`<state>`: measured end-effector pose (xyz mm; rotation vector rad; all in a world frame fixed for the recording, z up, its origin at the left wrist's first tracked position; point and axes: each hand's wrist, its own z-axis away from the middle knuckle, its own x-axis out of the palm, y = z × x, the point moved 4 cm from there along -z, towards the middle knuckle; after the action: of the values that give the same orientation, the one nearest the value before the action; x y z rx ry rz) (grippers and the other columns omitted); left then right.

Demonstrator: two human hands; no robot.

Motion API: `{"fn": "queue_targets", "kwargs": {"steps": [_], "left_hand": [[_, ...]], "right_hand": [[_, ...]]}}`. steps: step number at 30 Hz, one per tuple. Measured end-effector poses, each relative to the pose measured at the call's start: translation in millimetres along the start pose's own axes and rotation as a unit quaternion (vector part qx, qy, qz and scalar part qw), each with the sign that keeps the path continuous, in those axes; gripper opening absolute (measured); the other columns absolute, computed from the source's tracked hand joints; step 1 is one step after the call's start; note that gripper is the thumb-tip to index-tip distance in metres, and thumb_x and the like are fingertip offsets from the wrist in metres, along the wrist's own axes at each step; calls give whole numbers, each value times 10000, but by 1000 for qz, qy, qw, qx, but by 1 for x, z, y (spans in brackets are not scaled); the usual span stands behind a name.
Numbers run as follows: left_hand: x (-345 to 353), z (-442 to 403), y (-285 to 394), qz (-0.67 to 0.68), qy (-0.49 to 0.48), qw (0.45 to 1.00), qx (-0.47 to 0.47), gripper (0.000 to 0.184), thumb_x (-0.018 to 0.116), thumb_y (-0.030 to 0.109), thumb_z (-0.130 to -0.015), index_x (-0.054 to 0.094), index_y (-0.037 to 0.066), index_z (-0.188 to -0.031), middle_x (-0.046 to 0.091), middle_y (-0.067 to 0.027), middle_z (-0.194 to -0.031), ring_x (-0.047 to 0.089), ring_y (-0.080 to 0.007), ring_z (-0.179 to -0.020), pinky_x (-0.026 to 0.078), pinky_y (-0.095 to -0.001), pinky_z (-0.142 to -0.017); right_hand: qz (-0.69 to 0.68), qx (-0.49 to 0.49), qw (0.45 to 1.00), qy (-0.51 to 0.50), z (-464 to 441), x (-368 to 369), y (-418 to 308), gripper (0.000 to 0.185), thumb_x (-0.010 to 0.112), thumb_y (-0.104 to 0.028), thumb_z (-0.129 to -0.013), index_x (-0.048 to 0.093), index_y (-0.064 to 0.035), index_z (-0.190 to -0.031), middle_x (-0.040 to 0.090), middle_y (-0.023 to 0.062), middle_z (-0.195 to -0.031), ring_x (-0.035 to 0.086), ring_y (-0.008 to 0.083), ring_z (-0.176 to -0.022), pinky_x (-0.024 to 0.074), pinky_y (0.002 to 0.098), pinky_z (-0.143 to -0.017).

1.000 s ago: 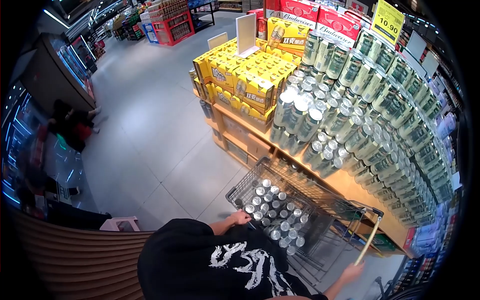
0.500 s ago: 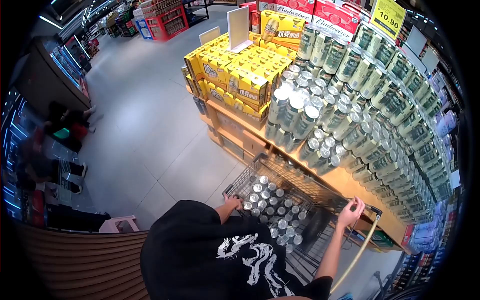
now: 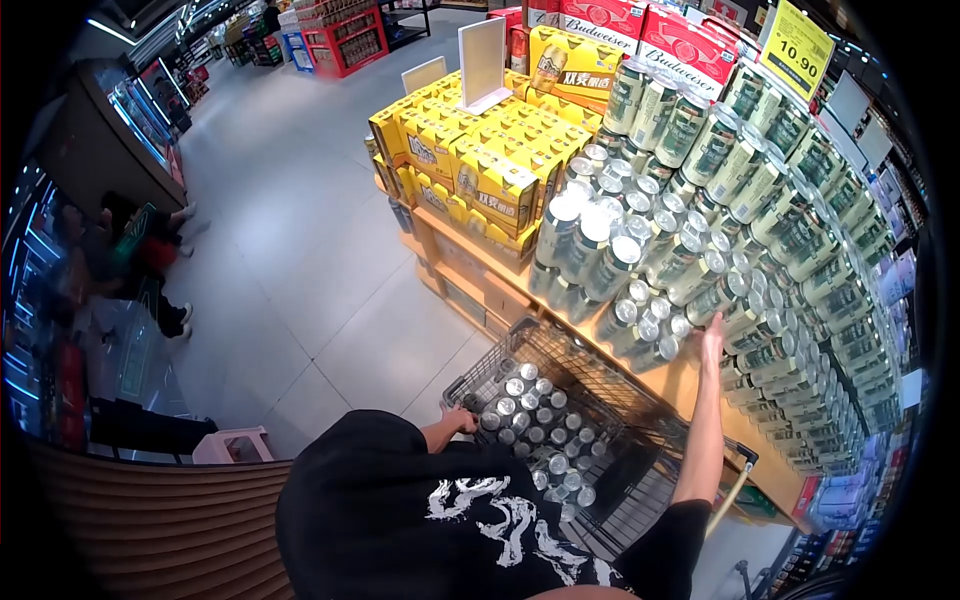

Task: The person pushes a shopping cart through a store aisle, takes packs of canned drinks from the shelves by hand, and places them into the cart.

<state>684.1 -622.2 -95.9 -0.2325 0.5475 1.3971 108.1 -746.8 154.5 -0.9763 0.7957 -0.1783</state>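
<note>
My left hand (image 3: 462, 418) is at the near left rim of a shopping cart (image 3: 590, 365), its fingers closed over the edge. Beside it, inside the cart, stand several silver-topped drink cans (image 3: 515, 386). Stretched out to the display, my right hand (image 3: 713, 335) has its fingers extended against the lower stacked cans (image 3: 716, 296). Its fingertips are partly hidden, and no can is lifted off the stack. The green and pale cans (image 3: 685, 128) rise in wrapped tiers to the right.
Yellow beer cartons (image 3: 500, 185) and red Budweiser boxes (image 3: 680, 50) are stacked on the wooden display (image 3: 510, 290). A price sign (image 3: 797, 50) stands above. People (image 3: 150, 250) are at the left, near a pink stool (image 3: 232, 446) and a slatted brown surface (image 3: 150, 520).
My right hand has left the cart handle side and reached forward to the stacked cans. My left hand stays at the cart rim. People at the left have shifted slightly.
</note>
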Motion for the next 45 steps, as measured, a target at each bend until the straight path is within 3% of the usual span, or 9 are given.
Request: {"fn": "queue_targets", "kwargs": {"steps": [4, 10, 16, 18, 26, 29, 35, 38, 45], "left_hand": [[0, -2, -2, 116, 106, 985, 67, 361, 527, 391, -832, 594, 290, -1172, 538, -38, -1267, 407, -296, -1249, 194, -795, -902], [6, 4, -4, 51, 268, 959, 83, 237, 575, 319, -780, 667, 259, -990, 582, -67, -1072, 480, -262, -1141, 251, -770, -860], [1, -3, -12, 109, 353, 911, 185, 234, 604, 219, -726, 676, 213, -948, 576, -77, -1021, 485, -277, -1093, 405, -520, -879], [2, -11, -8, 77, 278, 938, 194, 245, 582, 195, -735, 674, 193, -962, 586, -104, -1010, 505, -301, -1049, 449, -460, -821], [-59, 9, 50, 217, 302, 880, 296, 189, 558, 111, -799, 616, 124, -978, 621, -109, -978, 566, -317, -1011, 472, -420, -836], [-100, 23, 99, 262, 378, 798, 388, 156, 532, 76, -846, 603, 96, -984, 611, -124, -972, 562, -326, -964, 446, -418, -841], [-187, 74, 194, 462, 292, 731, 409, 197, 555, 112, -884, 582, 42, -1067, 574, -109, -1075, 529, -276, -1066, 403, -367, -935], [-229, 90, 223, 365, 432, 672, 479, 313, 570, 133, -875, 531, 68, -1179, 497, -125, -1234, 480, -300, -1135, 417, -373, -933], [-268, 52, 255, 375, 440, 688, 439, 517, 557, 248, -915, 390, 27, -1352, 422, -182, -1355, 404, -305, -1265, 315, -358, -1044]], "right_hand": [[7, -45, 998, 50, -25, 25, 14, 816, 170, -633, -927, 593, 53, -1061, 653, 137, -767, 608, 243, -678, 475, 340, -633], [-119, -127, 908, 380, 25, 5, -12, 461, 455, -397, -943, 540, 40, -1062, 578, 223, -1058, 554, 360, -952, 403, 433, -874], [-176, -55, 981, -53, 14, 41, 22, 200, 555, -241, -884, 624, -54, -881, 608, 29, -746, 545, 106, -652, 421, 227, -588], [-144, -199, 963, 107, 23, 49, 32, 220, 623, -163, -844, 641, 13, -975, 631, 65, -852, 573, 140, -787, 462, 266, -732], [-62, -232, 953, 185, 33, 76, 37, 445, 586, -316, -910, 394, -21, -1181, 553, 225, -1078, 540, 308, -1009, 398, 378, -884], [-84, -133, 964, 213, 78, 76, 1, 401, 523, -360, -935, 426, -41, -1158, 564, 227, -1064, 528, 359, -1014, 385, 407, -882], [-52, -239, 933, 265, 86, 81, 2, 345, 494, -319, -962, 510, 9, -1066, 573, 149, -1027, 543, 267, -967, 398, 358, -872], [-79, -223, 939, 251, 93, 76, 1, 313, 528, -285, -953, 503, 15, -1040, 559, 140, -999, 528, 238, -922, 401, 335, -852], [-153, -246, 918, 270, 101, 80, 5, 273, 600, -250, -913, 480, -19, -993, 489, 125, -853, 458, 261, -774, 384, 377, -729]]}}
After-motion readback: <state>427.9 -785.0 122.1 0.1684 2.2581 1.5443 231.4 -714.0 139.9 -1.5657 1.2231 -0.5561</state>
